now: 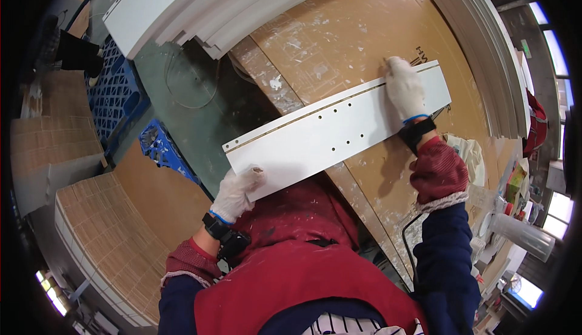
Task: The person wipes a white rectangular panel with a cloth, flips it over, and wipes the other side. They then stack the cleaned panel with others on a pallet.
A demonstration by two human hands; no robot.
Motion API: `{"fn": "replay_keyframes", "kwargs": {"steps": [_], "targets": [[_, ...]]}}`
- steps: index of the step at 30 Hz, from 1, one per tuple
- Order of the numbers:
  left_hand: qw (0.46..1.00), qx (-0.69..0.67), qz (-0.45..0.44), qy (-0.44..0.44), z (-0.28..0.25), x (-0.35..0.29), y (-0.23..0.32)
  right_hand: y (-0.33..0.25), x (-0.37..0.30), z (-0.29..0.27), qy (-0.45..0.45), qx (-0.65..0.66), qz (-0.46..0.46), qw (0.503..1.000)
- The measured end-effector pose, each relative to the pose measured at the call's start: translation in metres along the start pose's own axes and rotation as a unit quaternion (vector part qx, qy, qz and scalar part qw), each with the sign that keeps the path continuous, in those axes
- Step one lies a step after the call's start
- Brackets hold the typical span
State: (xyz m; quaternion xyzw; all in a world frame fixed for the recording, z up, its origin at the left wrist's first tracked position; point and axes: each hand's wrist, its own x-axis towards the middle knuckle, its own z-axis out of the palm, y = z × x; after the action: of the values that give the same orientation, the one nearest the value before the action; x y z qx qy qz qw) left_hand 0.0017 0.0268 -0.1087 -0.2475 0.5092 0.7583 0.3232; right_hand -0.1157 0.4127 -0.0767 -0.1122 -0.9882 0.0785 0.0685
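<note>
A long white panel (291, 147) lies slantwise before me, from lower left to upper right. It has several small drilled holes in its face, and a brown groove runs along its far edge. My left hand (238, 190), in a white glove, is closed around the panel's near left corner, thumb on top. My right hand (404, 86), gloved too, is over the panel's right part, its closed fingers at the far grooved edge. What those fingers hold, if anything, is hidden. The panel's right part is over the cardboard-covered table (339, 38); its left end juts past the table's edge.
White panels (230, 7) are stacked at the far left, and more stacked boards (479, 56) stand at the right. Blue plastic crates (115, 86) are on the left, with a stack of brown-topped boards (109, 232) nearer. A clear plastic cylinder (521, 236) lies at the right.
</note>
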Motion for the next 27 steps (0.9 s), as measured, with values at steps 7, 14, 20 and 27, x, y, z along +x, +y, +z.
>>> {"fn": "replay_keyframes", "kwargs": {"steps": [7, 14, 20, 27], "targets": [[0.998, -0.022, -0.023, -0.051, 0.012, -0.009, 0.011, -0.167, -0.078, 0.017, -0.073, 0.053, -0.228, 0.970], [0.986, 0.097, 0.049, -0.124, -0.005, 0.000, -0.001, -0.253, -0.103, 0.018, -0.193, 0.176, -0.319, 0.911], [0.987, 0.007, -0.014, -0.160, 0.007, -0.003, 0.013, -0.132, -0.052, 0.002, -0.001, 0.140, -0.155, 0.978], [0.972, -0.039, -0.008, -0.231, 0.007, -0.001, 0.005, -0.114, -0.054, 0.016, -0.019, -0.051, -0.140, 0.989]]}}
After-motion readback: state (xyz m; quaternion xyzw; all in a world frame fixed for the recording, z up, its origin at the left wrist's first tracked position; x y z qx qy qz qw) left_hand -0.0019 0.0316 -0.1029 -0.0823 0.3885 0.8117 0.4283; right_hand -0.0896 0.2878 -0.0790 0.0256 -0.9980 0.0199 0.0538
